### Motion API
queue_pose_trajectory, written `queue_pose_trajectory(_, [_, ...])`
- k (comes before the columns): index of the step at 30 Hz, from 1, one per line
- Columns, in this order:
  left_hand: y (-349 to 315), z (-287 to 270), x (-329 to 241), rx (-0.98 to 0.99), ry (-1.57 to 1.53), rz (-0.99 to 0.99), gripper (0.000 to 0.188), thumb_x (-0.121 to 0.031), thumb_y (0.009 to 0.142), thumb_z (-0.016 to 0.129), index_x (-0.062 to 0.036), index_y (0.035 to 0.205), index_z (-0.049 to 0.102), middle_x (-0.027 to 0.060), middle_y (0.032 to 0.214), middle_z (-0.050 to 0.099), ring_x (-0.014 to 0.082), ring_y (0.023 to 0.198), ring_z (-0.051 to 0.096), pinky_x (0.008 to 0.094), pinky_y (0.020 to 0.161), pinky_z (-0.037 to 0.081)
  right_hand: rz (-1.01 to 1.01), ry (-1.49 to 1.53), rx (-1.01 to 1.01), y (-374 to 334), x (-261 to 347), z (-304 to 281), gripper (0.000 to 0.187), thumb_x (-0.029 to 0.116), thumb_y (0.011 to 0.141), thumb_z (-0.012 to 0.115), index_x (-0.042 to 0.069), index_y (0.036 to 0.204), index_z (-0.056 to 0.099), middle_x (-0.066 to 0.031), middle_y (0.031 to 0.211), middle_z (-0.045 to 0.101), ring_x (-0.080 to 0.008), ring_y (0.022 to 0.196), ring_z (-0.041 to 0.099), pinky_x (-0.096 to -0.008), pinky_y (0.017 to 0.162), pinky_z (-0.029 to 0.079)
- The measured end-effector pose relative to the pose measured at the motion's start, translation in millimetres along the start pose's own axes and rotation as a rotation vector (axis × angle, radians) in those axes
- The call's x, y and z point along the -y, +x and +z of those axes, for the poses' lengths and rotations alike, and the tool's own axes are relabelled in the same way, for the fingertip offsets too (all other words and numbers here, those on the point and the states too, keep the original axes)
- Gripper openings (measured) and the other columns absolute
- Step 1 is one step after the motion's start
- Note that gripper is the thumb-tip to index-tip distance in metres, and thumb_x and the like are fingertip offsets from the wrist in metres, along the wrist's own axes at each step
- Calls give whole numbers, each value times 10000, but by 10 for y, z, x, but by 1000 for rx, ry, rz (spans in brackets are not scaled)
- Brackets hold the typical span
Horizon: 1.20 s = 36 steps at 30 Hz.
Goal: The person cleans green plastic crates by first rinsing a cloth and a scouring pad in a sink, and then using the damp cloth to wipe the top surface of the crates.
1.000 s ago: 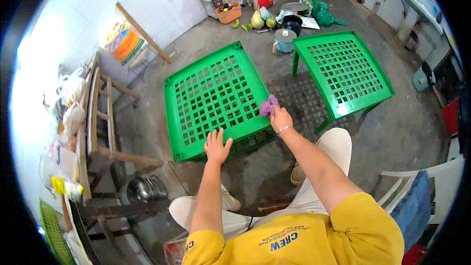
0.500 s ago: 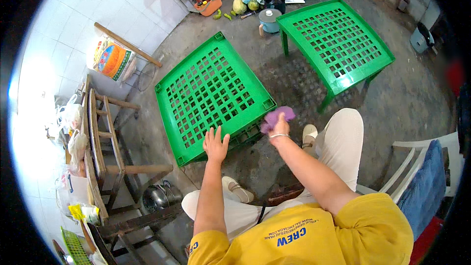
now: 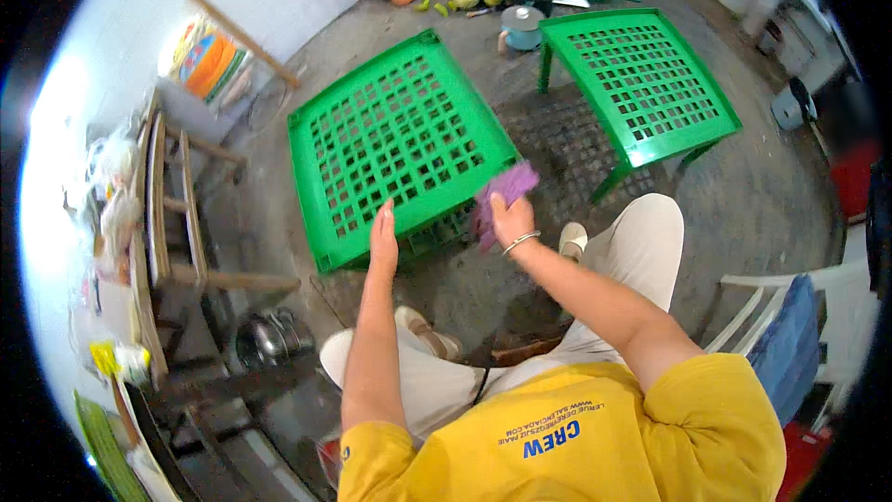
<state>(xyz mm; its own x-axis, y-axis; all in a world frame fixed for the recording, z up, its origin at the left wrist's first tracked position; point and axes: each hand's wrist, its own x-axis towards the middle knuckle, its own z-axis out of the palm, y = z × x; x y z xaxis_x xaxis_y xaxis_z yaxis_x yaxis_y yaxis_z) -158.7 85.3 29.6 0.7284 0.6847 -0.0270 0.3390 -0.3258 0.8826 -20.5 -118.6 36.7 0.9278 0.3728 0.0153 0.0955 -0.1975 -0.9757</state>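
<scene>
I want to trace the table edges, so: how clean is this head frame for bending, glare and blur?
Head view: fisheye bends the near green table and the far table toward the rim; the white wall at left is blown out by glare; right hand and purple cloth look slightly soft; corners are black.

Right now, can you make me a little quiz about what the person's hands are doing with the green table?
1. True or false: the right hand holds a purple cloth.
2. Which edge of the near green lattice table does the left hand rest on? A) the far edge B) the edge nearest the person C) it touches nothing
3. Fill in: a second green lattice table stands to the ____ of the near one.

Key
1. True; the cloth is bunched in the right hand at the table's near right corner.
2. B; the hand lies flat on the near edge.
3. Right, with a strip of bare floor between them.
</scene>
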Motion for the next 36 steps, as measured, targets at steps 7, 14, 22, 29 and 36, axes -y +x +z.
queue_pose_trajectory(7, [-457,182,-206,-225,-364,-239,473,-390,922,389,-37,1231,451,128,1240,469,246,1104,465,411,892,381,-474,-975,63,135,-177,29,421,192,764,526,-59,1102,524,-168,1233,453,-297,1272,263,-493,982,265])
queue_pose_trajectory(14, [-867,301,-541,-179,-1278,-584,626,-563,868,346,-83,1268,384,130,1236,449,301,1026,503,447,812,439,-623,-406,606,-374,376,719,362,225,734,555,-27,991,517,-206,1036,543,-351,1007,487,-433,868,368])
queue_pose_trajectory(22, [-543,93,-266,-641,-1045,-392,252,-213,843,524,-27,1011,554,92,989,598,215,882,583,357,751,484,-553,-200,514,28,569,255,304,218,797,591,43,1041,550,-178,1017,585,-340,950,546,-400,819,438])
queue_pose_trajectory(29, [-437,45,-807,-483,411,300,323,-110,684,581,-20,994,561,171,1136,516,329,1070,464,445,919,342,-686,-739,264,795,-76,170,271,223,828,563,70,1052,552,-143,1209,494,-332,1131,440,-423,944,363])
queue_pose_trajectory(36, [-369,536,-172,-122,496,516,477,-100,654,580,-131,1127,531,67,1225,468,270,1163,390,447,1008,256,-728,-964,303,683,-67,254,271,288,828,531,89,1002,592,-111,1151,549,-279,1059,502,-405,916,366])
